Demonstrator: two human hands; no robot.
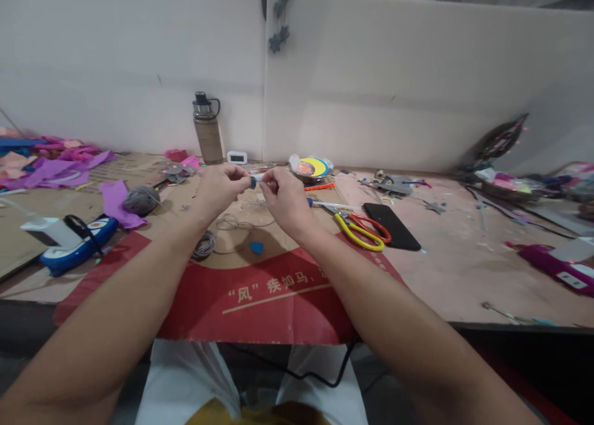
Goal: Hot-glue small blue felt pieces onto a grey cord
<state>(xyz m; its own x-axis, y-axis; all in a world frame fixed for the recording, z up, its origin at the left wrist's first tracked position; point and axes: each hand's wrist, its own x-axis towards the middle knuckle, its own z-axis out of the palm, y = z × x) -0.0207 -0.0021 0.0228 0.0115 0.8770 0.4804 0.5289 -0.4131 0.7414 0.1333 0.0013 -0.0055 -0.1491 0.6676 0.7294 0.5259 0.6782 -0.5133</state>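
Observation:
Over the middle of the cardboard, my left hand (221,188) is closed in a pinch on a small dark blue piece (253,182). Close beside it, my right hand (286,197) is also pinched, its fingertips almost meeting the piece; what they hold is too small to make out. Below the hands lies a loose length of thin grey cord (232,223), with a coil of cord (204,244) to its left. A flat blue felt-like piece (256,247) rests on the cardboard near the cord.
Scissors (364,232) with red and yellow handles lie right of my right hand, beside a black phone (391,226). Grey yarn (142,200) and a blue power strip (78,248) are on the left. A bottle (208,131) stands behind, near a bowl (313,179).

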